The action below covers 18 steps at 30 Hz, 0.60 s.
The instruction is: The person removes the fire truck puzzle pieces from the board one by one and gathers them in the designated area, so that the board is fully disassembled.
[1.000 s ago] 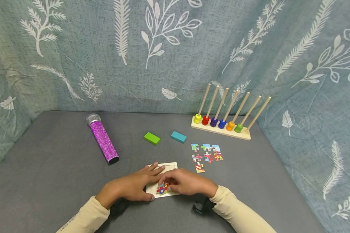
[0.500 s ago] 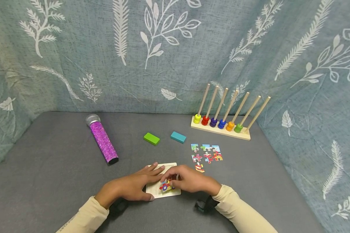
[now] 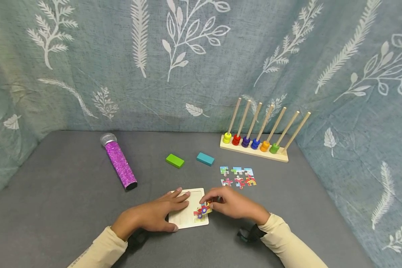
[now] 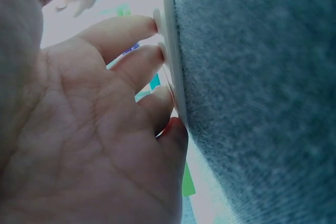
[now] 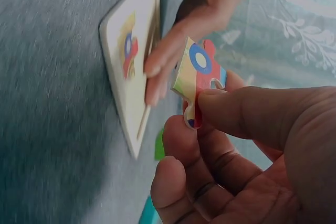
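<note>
A pale wooden puzzle board (image 3: 184,217) lies on the table in front of me. My left hand (image 3: 157,214) rests on its left part with fairly straight fingers; the left wrist view shows the fingertips (image 4: 160,53) against the board's edge. My right hand (image 3: 236,203) pinches a puzzle piece (image 5: 197,74) between thumb and fingers, raised just above the board's right edge. That piece is red and yellow with a blue wheel. Another puzzle piece (image 5: 129,51), with a similar wheel, lies on the board at its lower right.
Several loose puzzle pieces (image 3: 239,181) lie to the right, beyond my right hand. Behind are a green block (image 3: 175,160), a blue block (image 3: 205,159) and a peg stacker (image 3: 254,149) with coloured rings. A glittery purple microphone (image 3: 121,163) lies at left.
My right hand has moved right and slightly up from the board's middle, carrying the puzzle piece. A piece on the board's lower right now shows. The left hand has stayed in place.
</note>
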Available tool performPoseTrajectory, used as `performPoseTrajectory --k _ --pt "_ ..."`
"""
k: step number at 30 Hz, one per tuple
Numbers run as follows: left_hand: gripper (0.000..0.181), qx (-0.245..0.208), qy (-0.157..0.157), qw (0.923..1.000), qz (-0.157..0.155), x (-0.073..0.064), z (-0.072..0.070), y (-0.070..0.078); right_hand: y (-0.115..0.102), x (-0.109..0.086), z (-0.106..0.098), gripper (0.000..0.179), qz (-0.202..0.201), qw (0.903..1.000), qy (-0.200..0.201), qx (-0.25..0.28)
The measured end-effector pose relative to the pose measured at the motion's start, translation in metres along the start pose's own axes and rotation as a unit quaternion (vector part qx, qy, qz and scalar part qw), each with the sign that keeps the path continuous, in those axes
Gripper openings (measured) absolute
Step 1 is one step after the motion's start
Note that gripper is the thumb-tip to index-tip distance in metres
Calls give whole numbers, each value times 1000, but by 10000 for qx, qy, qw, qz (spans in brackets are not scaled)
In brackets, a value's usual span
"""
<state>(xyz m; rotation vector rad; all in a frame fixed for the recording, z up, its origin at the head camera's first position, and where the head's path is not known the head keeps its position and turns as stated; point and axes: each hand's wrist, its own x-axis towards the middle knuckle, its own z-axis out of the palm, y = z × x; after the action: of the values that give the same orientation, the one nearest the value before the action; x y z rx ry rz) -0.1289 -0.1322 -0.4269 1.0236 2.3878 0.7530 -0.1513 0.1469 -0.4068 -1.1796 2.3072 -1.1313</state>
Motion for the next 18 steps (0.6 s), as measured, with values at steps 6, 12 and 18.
performPoseTrajectory --k 6,12,18 --pt "70 -41 3 10000 -81 0 1 2 9 -13 -12 26 -28 9996 232 -175" --pt "71 16 33 10000 45 1 4 1 15 -27 -23 27 193 9981 475 -353" --pt "72 -72 121 9999 64 -2 -1 0 33 -32 -36 26 459 9953 737 -439"
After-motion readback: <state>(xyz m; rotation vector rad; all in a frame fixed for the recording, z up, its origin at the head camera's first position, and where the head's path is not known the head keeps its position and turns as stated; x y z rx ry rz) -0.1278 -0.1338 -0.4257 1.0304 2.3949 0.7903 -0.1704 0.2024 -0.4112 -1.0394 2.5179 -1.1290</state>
